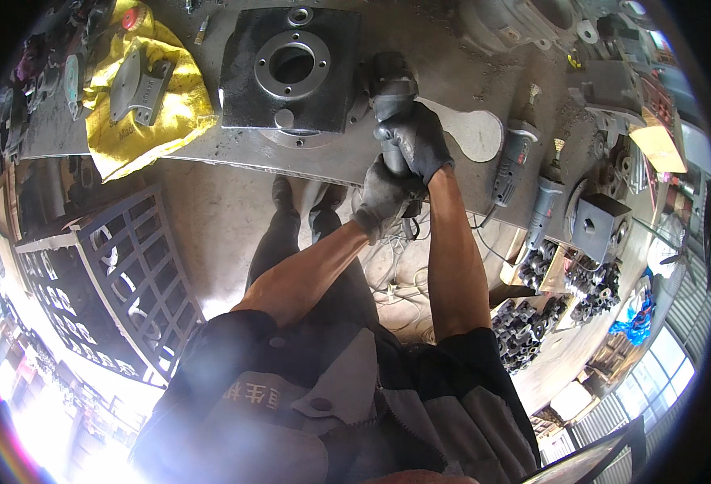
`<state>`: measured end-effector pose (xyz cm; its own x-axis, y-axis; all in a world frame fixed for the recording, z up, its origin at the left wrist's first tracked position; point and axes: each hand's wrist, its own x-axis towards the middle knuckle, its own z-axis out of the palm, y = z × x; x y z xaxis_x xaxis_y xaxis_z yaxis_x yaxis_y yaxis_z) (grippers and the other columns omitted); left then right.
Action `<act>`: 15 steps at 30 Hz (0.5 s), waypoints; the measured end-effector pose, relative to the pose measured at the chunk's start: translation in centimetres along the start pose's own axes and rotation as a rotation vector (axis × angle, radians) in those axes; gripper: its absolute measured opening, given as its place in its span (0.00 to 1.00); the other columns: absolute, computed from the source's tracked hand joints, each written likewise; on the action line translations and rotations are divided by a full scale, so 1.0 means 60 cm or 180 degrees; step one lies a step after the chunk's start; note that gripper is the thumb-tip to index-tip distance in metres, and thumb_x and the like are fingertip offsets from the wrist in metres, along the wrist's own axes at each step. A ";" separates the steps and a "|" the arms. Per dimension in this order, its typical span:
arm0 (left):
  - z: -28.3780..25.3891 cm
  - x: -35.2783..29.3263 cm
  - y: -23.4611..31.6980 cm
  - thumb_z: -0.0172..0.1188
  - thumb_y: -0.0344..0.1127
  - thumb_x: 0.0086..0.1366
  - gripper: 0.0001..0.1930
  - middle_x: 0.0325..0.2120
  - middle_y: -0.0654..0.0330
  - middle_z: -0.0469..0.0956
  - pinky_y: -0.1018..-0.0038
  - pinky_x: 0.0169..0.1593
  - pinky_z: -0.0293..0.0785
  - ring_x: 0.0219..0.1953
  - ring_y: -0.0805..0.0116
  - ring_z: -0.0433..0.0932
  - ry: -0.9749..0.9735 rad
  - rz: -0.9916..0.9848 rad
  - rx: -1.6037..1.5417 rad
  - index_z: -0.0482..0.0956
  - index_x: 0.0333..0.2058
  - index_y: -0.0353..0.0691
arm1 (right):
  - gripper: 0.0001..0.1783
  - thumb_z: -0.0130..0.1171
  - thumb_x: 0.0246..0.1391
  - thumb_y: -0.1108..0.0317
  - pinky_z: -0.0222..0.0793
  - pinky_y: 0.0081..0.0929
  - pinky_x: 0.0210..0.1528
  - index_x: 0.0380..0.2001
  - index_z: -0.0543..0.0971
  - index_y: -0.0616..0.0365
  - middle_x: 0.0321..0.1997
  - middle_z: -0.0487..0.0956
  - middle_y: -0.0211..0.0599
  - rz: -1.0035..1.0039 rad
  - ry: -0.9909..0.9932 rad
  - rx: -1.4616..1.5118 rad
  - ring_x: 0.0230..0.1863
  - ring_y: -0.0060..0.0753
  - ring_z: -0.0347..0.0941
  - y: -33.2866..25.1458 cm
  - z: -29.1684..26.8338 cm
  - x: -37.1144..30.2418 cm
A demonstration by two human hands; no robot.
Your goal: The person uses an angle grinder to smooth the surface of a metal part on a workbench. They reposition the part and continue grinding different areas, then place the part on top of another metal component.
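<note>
Both my hands, in dark work gloves, are wrapped round a dark hand-held power grinder [393, 103] at the table's front edge. My right hand [420, 141] grips it just behind its head. Closer to my body, my left hand [386, 200] closes on the rear of its body. The grinder's working tip is hard to make out. Just left of its head lies a square black metal plate [239, 85] with a bolt-holed ring flange [318, 81] round a central hole. A pale, rounded flat piece [478, 135] sits to the right of my right hand.
Two corded grinders [515, 165] [546, 208] lie along the right table edge. A yellow sack [186, 109] with a metal bracket [139, 89] on it is at left. Large castings [513, 24] stand behind. A slatted metal crate [142, 274] and loose cables [400, 294] are below the table.
</note>
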<state>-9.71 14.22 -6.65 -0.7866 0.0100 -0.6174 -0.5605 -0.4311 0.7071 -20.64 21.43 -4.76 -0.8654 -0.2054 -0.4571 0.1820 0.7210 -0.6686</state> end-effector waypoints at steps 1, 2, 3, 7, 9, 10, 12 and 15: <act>-0.001 0.001 -0.004 0.66 0.24 0.54 0.16 0.29 0.61 0.80 0.74 0.30 0.78 0.28 0.73 0.80 0.0006 -0.0016 -0.0024 0.75 0.42 0.35 | 0.24 0.73 0.35 0.55 0.78 0.38 0.46 0.33 0.82 0.61 0.36 0.85 0.51 0.0056 -0.0026 0.0059 0.40 0.47 0.83 0.000 0.000 -0.001; -0.002 0.002 -0.007 0.66 0.24 0.54 0.16 0.29 0.61 0.80 0.74 0.30 0.78 0.27 0.73 0.80 -0.0014 0.0084 -0.0029 0.75 0.42 0.35 | 0.24 0.73 0.35 0.55 0.78 0.38 0.46 0.33 0.82 0.62 0.36 0.85 0.51 0.0151 -0.0051 0.0084 0.40 0.46 0.83 0.000 0.000 -0.002; -0.003 0.002 -0.009 0.66 0.24 0.54 0.16 0.29 0.61 0.80 0.74 0.30 0.78 0.27 0.73 0.79 -0.0035 0.0075 -0.0010 0.75 0.42 0.35 | 0.24 0.73 0.35 0.55 0.78 0.38 0.46 0.34 0.83 0.62 0.36 0.85 0.51 0.0122 -0.0007 0.0143 0.40 0.47 0.83 0.000 0.000 -0.004; -0.003 -0.009 -0.007 0.66 0.23 0.54 0.16 0.31 0.62 0.80 0.75 0.31 0.78 0.29 0.73 0.80 -0.0118 -0.0087 -0.0143 0.75 0.42 0.35 | 0.23 0.73 0.34 0.58 0.77 0.36 0.41 0.33 0.82 0.63 0.32 0.84 0.47 0.0151 0.0150 0.0237 0.35 0.42 0.82 -0.001 0.002 -0.014; -0.001 -0.017 -0.001 0.66 0.23 0.54 0.17 0.31 0.62 0.80 0.75 0.31 0.78 0.29 0.74 0.80 -0.0089 -0.0249 -0.0291 0.75 0.43 0.35 | 0.23 0.73 0.34 0.59 0.77 0.36 0.40 0.33 0.82 0.63 0.31 0.84 0.46 0.0175 0.0155 0.0222 0.33 0.41 0.82 -0.003 0.004 -0.018; 0.000 -0.019 0.002 0.66 0.23 0.54 0.17 0.32 0.62 0.80 0.75 0.32 0.78 0.30 0.74 0.80 -0.0074 -0.0324 -0.0363 0.75 0.43 0.35 | 0.24 0.73 0.34 0.59 0.77 0.36 0.41 0.34 0.81 0.64 0.32 0.84 0.47 0.0189 0.0126 0.0188 0.34 0.41 0.82 -0.004 0.005 -0.019; -0.001 -0.025 0.005 0.66 0.23 0.53 0.18 0.32 0.62 0.80 0.75 0.32 0.78 0.30 0.74 0.80 -0.0017 -0.0295 -0.0302 0.75 0.43 0.35 | 0.25 0.73 0.34 0.59 0.77 0.36 0.41 0.35 0.81 0.64 0.33 0.84 0.48 0.0210 0.0126 0.0231 0.35 0.42 0.82 -0.006 0.008 -0.022; -0.005 -0.025 0.003 0.67 0.23 0.53 0.19 0.32 0.62 0.80 0.74 0.33 0.79 0.31 0.74 0.80 -0.0057 -0.0124 -0.0028 0.75 0.44 0.35 | 0.26 0.73 0.34 0.59 0.77 0.36 0.42 0.36 0.81 0.65 0.35 0.84 0.49 0.0256 0.0173 0.0338 0.36 0.42 0.82 -0.008 0.009 -0.026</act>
<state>-8.54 13.87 -5.68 -0.7688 0.0429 -0.6380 -0.5885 -0.4379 0.6797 -19.13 21.04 -4.05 -0.8696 -0.1116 -0.4810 0.2976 0.6590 -0.6908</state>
